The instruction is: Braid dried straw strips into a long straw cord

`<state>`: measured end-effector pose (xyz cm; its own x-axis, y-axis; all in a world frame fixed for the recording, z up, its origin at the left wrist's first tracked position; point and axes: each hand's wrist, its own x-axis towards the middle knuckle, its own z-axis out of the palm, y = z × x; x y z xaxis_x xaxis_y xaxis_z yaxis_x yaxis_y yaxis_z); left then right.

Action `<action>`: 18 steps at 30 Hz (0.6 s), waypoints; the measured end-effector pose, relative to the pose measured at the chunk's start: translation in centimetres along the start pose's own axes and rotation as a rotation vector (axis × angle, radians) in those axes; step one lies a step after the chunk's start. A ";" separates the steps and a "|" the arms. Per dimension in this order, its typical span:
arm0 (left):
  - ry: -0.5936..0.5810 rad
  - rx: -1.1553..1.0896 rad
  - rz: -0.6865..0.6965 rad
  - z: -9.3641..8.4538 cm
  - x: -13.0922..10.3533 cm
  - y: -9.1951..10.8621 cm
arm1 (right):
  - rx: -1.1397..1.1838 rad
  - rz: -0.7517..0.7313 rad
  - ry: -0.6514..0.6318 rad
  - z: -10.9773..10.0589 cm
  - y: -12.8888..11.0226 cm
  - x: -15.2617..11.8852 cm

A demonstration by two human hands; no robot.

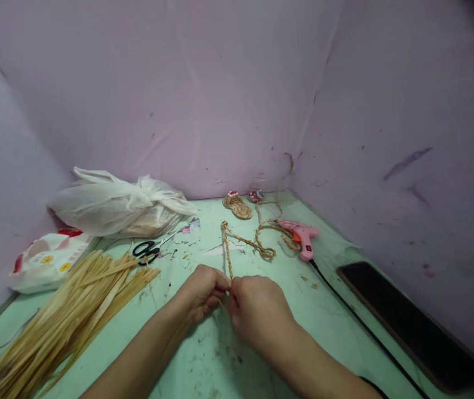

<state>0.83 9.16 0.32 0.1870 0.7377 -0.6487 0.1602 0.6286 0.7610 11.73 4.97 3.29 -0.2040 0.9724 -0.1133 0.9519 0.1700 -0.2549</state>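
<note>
My left hand (207, 291) and my right hand (257, 307) meet low in the middle of the view, fingers pinched together on the near end of a braided straw cord (227, 252). From my fingertips the cord runs away from me, bends sharply, then winds right in loose loops towards the glue gun. A loose strand shows below my left fingers; the exact grip point is partly hidden. Beyond the cord lies a small woven straw sandal (239, 206) with red and white beads at one end.
Dried straw strips (70, 310) lie left, near black-handled scissors (147, 250). Behind them are a white plastic bag (116, 205) and a tissue pack (54, 257). Right are a pink glue gun (303, 237) with a black cable and a phone-like black slab (411, 327). A bead container (256, 194) stands at the wall.
</note>
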 end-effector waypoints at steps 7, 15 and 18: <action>0.012 0.114 0.176 -0.8 0.0 0.3 | 0.108 -0.103 -0.070 0.0 0.5 0.2; -0.097 0.172 0.171 -1.7 0.2 0.4 | 1.224 0.281 -0.226 -0.4 4.0 3.4; -0.094 0.162 0.174 -1.7 0.1 0.4 | 1.376 0.269 -0.440 1.0 3.2 3.5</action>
<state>-0.70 9.89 0.56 0.3131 0.8007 -0.5108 0.2697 0.4407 0.8562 13.81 8.73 1.11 -0.3513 0.7807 -0.5169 0.0596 -0.5323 -0.8445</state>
